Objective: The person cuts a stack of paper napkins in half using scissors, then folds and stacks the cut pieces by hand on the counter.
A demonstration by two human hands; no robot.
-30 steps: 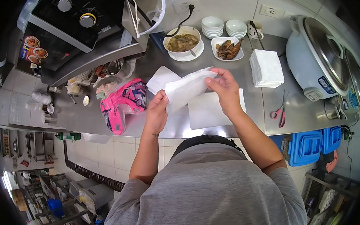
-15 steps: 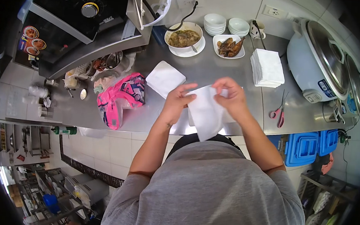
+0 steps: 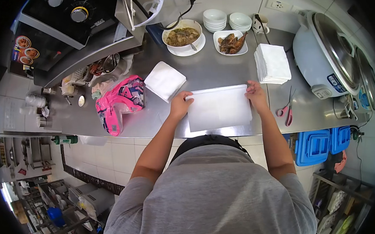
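Note:
A white paper napkin is spread out in front of me at the counter's front edge. My left hand pinches its upper left corner between thumb and fingers. At the upper right corner, my right hand grips the napkin the same way. Another white layer peeks out under its right edge. Just beyond my left hand lies a small folded pile of white napkins. A taller stack of folded napkins stands behind my right hand. Pink-handled scissors rest to the right of that hand.
A pink plastic package lies at left, below a microwave. Along the back are a bowl of food, a dish of fried pieces and stacked white bowls. A large rice cooker stands at right.
The napkin was bunched and hanging between my raised hands; now it is spread wide and lower. My hands have moved apart to its two upper corners. The view has shifted slightly.

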